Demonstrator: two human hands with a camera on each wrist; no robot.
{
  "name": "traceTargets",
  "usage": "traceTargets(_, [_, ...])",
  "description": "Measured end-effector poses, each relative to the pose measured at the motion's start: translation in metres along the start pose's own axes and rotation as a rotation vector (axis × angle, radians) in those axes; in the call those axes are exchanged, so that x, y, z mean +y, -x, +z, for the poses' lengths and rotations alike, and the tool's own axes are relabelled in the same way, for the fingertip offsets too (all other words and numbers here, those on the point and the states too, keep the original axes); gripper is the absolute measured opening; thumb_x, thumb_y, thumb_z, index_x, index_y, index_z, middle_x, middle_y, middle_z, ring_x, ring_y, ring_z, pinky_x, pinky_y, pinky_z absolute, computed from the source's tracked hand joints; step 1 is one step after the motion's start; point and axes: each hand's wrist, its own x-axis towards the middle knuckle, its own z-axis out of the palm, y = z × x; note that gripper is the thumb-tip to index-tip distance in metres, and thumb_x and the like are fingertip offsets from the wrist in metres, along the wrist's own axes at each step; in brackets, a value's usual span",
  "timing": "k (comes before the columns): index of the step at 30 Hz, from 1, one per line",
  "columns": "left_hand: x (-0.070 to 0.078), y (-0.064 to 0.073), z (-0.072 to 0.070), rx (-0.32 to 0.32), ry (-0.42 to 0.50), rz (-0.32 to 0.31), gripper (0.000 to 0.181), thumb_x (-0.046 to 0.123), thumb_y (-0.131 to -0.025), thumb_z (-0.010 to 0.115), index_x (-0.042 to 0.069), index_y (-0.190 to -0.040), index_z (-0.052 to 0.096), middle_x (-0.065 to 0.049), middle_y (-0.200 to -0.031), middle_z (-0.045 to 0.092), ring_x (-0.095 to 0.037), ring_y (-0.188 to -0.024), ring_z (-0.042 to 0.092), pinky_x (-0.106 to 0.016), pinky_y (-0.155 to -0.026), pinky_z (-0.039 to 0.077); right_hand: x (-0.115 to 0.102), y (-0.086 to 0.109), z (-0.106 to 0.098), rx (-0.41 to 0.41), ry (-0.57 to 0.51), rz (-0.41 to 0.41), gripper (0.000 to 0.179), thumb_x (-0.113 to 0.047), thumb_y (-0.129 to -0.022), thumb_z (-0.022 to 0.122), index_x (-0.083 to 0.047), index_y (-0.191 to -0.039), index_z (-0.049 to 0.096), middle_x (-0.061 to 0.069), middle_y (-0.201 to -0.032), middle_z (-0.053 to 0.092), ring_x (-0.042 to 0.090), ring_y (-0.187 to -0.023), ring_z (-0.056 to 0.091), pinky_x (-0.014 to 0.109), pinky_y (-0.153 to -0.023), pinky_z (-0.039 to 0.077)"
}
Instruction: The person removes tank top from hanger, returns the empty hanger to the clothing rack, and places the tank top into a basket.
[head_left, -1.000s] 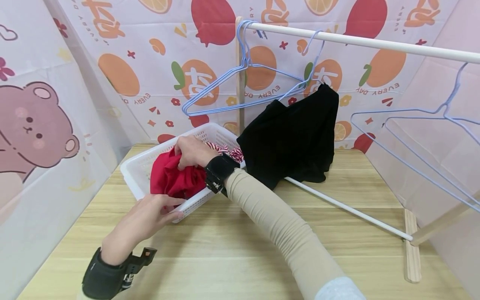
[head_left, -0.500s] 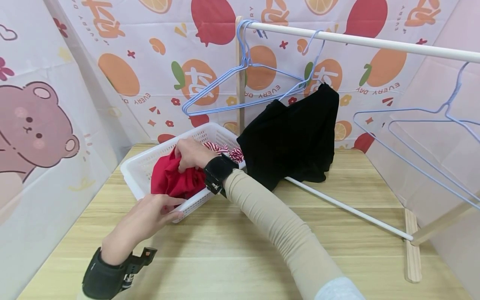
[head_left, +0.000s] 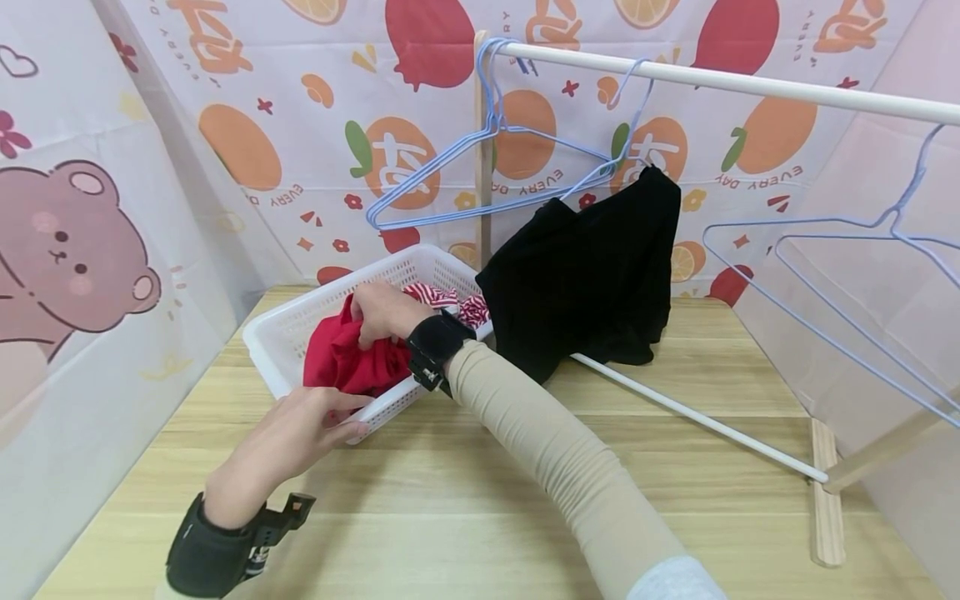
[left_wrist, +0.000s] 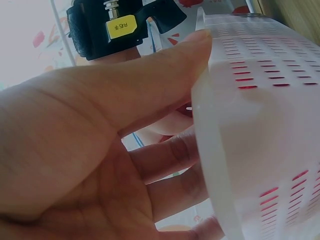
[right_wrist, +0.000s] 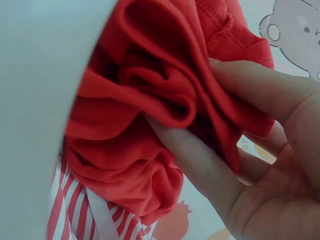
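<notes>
Red garment (head_left: 341, 354), soft and matte with thick rolled folds and a stitched seam at the upper right of the right wrist view, lies bunched in a basket left of centre in the head view. Nearest the camera stretches a tabletop (head_left: 450, 517) of smooth, pale wood grain; farther up sits that white basket (head_left: 264, 346), an oblong plastic one with slotted walls. Crinkled red-and-white striped cloth (head_left: 474, 312) shows at its right end. Dull black cloth (head_left: 592, 267) hangs aslant right of centre, near slim blue hangers on a smooth white bar (head_left: 720, 81), against a fruit-printed sheet (head_left: 300, 50).

At lower left, the left hand (head_left: 303, 425) pinches the basket's rim at the near corner, thumb outside and fingers inside, the garment just beyond. Farther in, the right hand (head_left: 386, 310) grips the garment's folds between thumb and fingers.

Those folds hide the garment's full shape, and the right hand covers part of it. Black cloth screens the basket's right corner. In the left wrist view, red shows mainly through the slots.
</notes>
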Motion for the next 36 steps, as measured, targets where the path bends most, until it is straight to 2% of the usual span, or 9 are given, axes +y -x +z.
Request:
traceTargets(5, [0.0,0.0,-0.001,-0.006,0.0,-0.001,0.036,0.021,-0.082,0.087,0.012,-0.116,0.079,0.001,-0.086,0.072,-0.013,-0.078,0.058,-0.029,-0.064,0.046,-0.002,0.001,0.0,-0.02,0.018,0.025,0.031,-0.017,-0.087,0.083,-0.013,-0.117,0.074,0.001,-0.107,0.067,0.014,-0.086,0.064,0.021,-0.061,0.057])
traceTargets(11, [0.0,0.0,-0.001,-0.008,0.009,-0.004,0.037,0.021,-0.082,0.087,0.011,-0.117,0.079,0.002,-0.085,0.071,-0.013,-0.077,0.058,-0.029,-0.064,0.046,-0.003,0.001,0.001,-0.033,0.024,0.044,0.029,-0.015,-0.087,0.083,-0.013,-0.114,0.073,0.001,-0.107,0.066,0.014,-0.09,0.062,0.022,-0.061,0.057])
traceTargets(19, [0.0,0.0,-0.001,-0.01,0.019,-0.007,0.038,0.021,-0.082,0.087,0.01,-0.117,0.079,0.002,-0.085,0.073,-0.013,-0.078,0.061,-0.031,-0.066,0.049,-0.005,-0.001,0.006,-0.044,0.093,0.009,0.02,-0.015,-0.088,0.082,-0.012,-0.107,0.077,0.002,-0.1,0.07,0.015,-0.082,0.064,0.022,-0.059,0.057])
traceTargets(28, [0.001,0.0,-0.001,0.009,0.013,0.016,0.035,0.02,-0.082,0.086,0.011,-0.116,0.079,0.005,-0.082,0.071,-0.01,-0.075,0.059,-0.029,-0.065,0.048,-0.007,-0.003,0.012,-0.069,0.166,-0.002,0.021,-0.016,-0.088,0.082,-0.016,-0.108,0.077,-0.002,-0.104,0.071,0.011,-0.093,0.059,0.021,-0.07,0.053])
traceTargets(36, [0.0,-0.001,-0.001,0.018,0.017,0.021,0.036,0.021,-0.082,0.087,0.01,-0.116,0.079,0.005,-0.081,0.071,-0.011,-0.074,0.058,-0.029,-0.063,0.046,-0.007,-0.005,0.016,-0.103,0.175,0.01,0.016,-0.013,-0.088,0.081,-0.015,-0.104,0.077,-0.002,-0.099,0.069,0.011,-0.09,0.057,0.022,-0.072,0.05])
